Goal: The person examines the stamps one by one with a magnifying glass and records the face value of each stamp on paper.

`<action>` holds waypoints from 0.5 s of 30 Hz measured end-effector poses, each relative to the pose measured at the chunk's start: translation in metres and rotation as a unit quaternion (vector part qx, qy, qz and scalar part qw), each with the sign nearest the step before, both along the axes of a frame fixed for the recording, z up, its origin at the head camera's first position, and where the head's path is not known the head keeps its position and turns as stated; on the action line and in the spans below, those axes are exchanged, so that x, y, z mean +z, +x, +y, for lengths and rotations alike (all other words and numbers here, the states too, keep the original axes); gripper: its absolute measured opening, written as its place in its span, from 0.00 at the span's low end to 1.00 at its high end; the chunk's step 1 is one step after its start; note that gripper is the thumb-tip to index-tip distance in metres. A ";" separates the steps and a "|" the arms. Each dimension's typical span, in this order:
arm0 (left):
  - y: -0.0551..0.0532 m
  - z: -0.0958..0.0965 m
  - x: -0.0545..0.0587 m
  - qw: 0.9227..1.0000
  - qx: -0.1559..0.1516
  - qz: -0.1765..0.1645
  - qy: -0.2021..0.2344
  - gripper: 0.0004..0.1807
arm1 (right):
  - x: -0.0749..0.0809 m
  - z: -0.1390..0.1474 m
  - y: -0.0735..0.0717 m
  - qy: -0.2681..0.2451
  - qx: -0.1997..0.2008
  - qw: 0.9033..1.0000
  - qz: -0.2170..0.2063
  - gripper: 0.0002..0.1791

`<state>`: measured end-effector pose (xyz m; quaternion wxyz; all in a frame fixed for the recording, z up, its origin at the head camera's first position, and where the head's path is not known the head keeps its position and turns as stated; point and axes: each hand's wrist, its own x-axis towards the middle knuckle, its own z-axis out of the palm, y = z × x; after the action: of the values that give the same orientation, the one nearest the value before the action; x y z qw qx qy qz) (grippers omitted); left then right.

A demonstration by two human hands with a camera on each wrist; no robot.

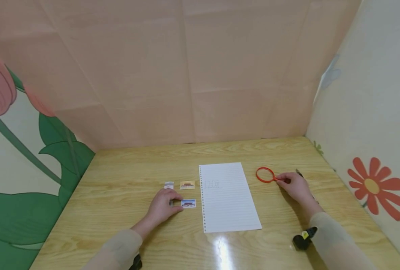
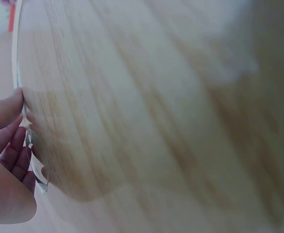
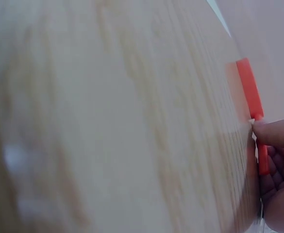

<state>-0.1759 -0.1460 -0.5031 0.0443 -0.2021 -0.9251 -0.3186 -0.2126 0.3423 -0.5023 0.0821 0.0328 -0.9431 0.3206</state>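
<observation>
My left hand [image 1: 163,204] has its thumb and index finger at the left corners of a small blue-and-white stamp [image 1: 188,203], which lies flat on the table. Just beyond it lie a yellowish stamp [image 1: 187,185] and a pale stamp [image 1: 169,185]. Something small and dark shows partly under the left palm. On the right, my right hand [image 1: 295,184] pinches the handle of a red magnifying glass [image 1: 264,175]. Its red rim [image 3: 250,90] appears edge-on, close over the tabletop, in the right wrist view; the handle's end sits among the fingers.
A lined sheet of paper [image 1: 229,198] with faint pencil writing lies between the hands. A dark pen [image 1: 299,173] is partly hidden behind the right hand. The wooden table [image 1: 136,165] meets a pink backdrop at the rear and flower-printed panels at both sides.
</observation>
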 end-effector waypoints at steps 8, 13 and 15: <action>0.000 0.000 0.001 1.000 0.001 -0.006 -0.003 0.13 | 0.006 0.009 0.002 -0.040 -0.014 0.999 -0.009 0.15; -0.001 0.000 -0.001 1.000 0.002 -0.006 -0.007 0.13 | 0.012 0.027 0.002 -0.025 -0.015 0.999 0.012 0.17; -0.001 0.000 -0.001 1.000 0.000 -0.003 -0.007 0.13 | 0.014 0.036 0.002 -0.011 -0.019 1.000 0.016 0.18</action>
<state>-0.1773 -0.1459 -0.5043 0.0397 -0.2012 -0.9275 -0.3126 -0.2106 0.3779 -0.4886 0.1031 0.0189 -0.9386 0.3287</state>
